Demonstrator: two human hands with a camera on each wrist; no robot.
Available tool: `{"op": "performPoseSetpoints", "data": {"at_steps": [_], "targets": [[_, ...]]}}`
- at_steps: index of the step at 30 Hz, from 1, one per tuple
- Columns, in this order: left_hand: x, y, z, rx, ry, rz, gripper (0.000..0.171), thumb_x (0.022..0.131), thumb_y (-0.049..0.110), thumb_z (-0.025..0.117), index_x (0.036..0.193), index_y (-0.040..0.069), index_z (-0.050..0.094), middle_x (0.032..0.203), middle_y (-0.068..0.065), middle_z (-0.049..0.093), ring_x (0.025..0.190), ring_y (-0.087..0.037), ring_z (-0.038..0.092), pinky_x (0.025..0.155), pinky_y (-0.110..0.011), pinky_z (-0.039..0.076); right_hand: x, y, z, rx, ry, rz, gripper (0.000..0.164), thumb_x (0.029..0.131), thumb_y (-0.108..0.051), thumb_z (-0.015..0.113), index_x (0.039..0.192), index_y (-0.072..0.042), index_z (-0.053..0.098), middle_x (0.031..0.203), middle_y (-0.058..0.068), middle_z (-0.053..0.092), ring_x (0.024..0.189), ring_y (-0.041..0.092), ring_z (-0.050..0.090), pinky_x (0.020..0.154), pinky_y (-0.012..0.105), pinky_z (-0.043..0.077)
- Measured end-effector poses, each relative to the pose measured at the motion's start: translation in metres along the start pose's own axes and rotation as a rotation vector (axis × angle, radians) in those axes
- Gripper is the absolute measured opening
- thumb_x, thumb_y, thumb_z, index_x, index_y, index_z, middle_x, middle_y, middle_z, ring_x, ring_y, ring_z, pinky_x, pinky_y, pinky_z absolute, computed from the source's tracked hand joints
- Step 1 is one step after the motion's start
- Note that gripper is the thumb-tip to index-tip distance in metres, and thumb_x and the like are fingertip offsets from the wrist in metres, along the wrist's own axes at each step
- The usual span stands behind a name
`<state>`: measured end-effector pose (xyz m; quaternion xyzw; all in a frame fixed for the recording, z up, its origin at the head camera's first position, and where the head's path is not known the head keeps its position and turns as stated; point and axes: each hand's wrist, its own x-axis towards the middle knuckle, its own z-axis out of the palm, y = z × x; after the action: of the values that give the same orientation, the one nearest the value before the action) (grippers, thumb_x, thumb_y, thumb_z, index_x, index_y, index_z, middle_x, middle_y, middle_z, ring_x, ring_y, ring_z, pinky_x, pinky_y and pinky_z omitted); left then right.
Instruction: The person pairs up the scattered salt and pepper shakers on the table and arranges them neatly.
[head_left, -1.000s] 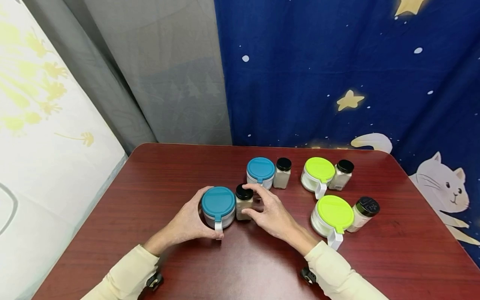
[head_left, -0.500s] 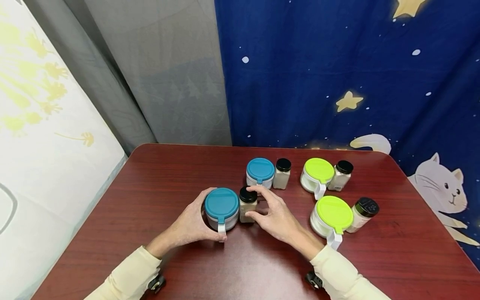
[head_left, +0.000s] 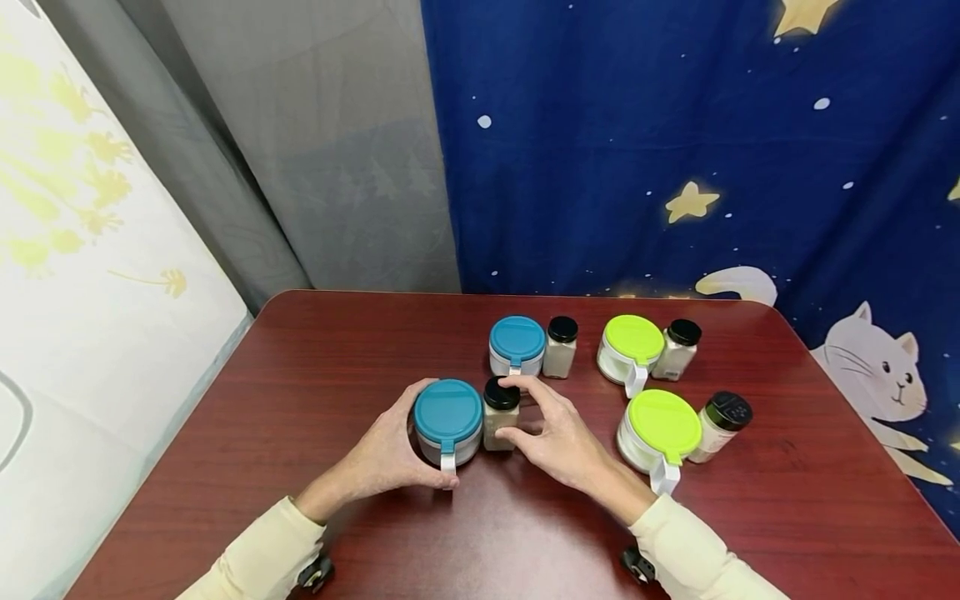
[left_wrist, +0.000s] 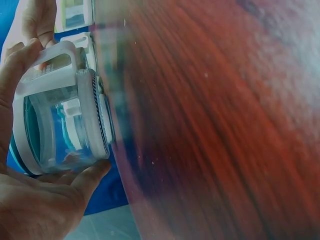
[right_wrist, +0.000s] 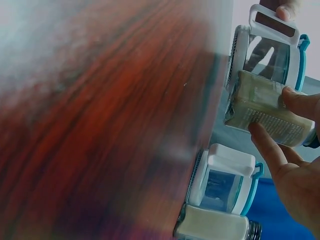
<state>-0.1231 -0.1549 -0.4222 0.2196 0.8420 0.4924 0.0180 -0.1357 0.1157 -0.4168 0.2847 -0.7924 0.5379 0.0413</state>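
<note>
My left hand [head_left: 390, 454] grips a seasoning jar [head_left: 448, 410] with a blue lid, clear body and white handle. Its thumb lies by the handle while the fingers curve round the far left side. Right beside that jar, a square spice bottle [head_left: 497, 423] with a black cap is held in my right hand [head_left: 558, 435]. In the right wrist view, thumb and fingers pinch the bottle's pale, printed body [right_wrist: 265, 107]. The left wrist view shows the jar's clear wall [left_wrist: 65, 125] and fingers under it. Both containers stand upright, close together.
Behind them stand another blue-lidded jar [head_left: 517, 342] and a black-capped bottle [head_left: 560, 350]. To the right are two green-lidded jars, the rear one [head_left: 633, 342] beside a bottle [head_left: 677, 352], the front one [head_left: 662, 425] beside a round shaker [head_left: 720, 425]. All stand on a reddish wooden table [head_left: 337, 350].
Both hands have shifted slightly right and nearer to me, the blue-lidded jar and the spice bottle moving along with them. The containers behind and at the right keep their arrangement.
</note>
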Motion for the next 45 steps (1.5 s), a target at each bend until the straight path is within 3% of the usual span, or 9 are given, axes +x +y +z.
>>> {"op": "performPoseSetpoints", "data": {"at_steps": [8,26,45], "targets": [[0.000,0.003,0.005,0.007,0.002,0.002,0.119,0.053,0.023,0.104,0.151,0.020,0.036,0.134,0.008,0.058,0.121,-0.013,0.056,0.105,-0.048,0.043,-0.005,0.001,-0.005,-0.007,-0.004,0.004,0.063,0.084,-0.003,0.083,0.138,-0.021,0.056,0.137,0.005,0.056,0.117,0.026,0.059,0.081,0.039,0.058],[0.001,0.006,0.013,0.011,0.003,0.009,0.119,0.053,0.025,0.104,0.151,0.016,0.036,0.133,0.008,0.057,0.121,-0.013,0.055,0.104,-0.048,0.044,-0.015,0.005,-0.009,-0.044,0.012,0.016,0.064,0.083,-0.003,0.084,0.138,-0.021,0.056,0.135,0.006,0.057,0.111,0.025,0.063,0.080,0.028,0.057],[0.007,0.013,0.020,-0.038,-0.019,0.011,0.117,0.054,0.022,0.104,0.151,0.020,0.037,0.134,0.009,0.056,0.122,-0.012,0.055,0.105,-0.046,0.044,-0.020,0.002,-0.019,-0.060,0.025,0.012,0.067,0.081,0.000,0.085,0.137,-0.023,0.056,0.136,0.003,0.056,0.109,0.026,0.064,0.079,0.028,0.058]]}}
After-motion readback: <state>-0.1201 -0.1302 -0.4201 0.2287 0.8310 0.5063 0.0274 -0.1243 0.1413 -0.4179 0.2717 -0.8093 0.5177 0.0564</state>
